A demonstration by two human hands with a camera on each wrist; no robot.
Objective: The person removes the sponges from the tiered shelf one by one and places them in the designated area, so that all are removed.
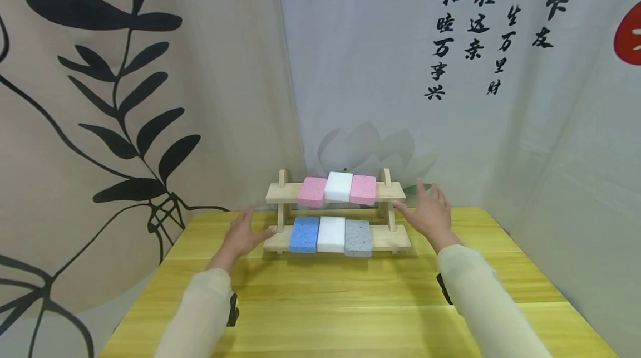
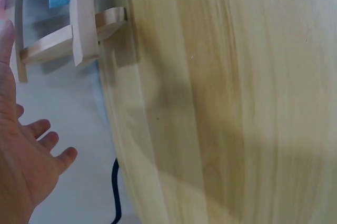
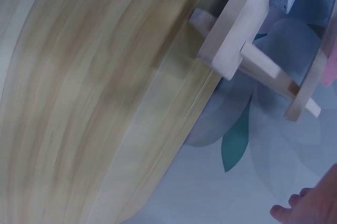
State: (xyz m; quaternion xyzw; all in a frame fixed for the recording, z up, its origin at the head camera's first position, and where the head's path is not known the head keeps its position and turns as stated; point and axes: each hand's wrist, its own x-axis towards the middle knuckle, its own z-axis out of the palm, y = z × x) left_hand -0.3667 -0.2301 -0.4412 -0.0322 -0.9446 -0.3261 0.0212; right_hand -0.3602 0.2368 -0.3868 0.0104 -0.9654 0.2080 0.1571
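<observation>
Two-tier wooden rack (image 1: 383,239) (blocks (image 1: 331,234) aboard)

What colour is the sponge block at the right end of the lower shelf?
Grey with dark specks; the block shows best in the head view.

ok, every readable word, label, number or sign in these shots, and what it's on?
Columns on the white cloth, head view, left to right:
"庭和睦万事兴"
"睦胜远亲"
"能生万里财"; character above it cut off
"天下友"
Red disc: white mark cut off by the frame edge, unreadable.
Blocks and rack: no text visible.
</observation>
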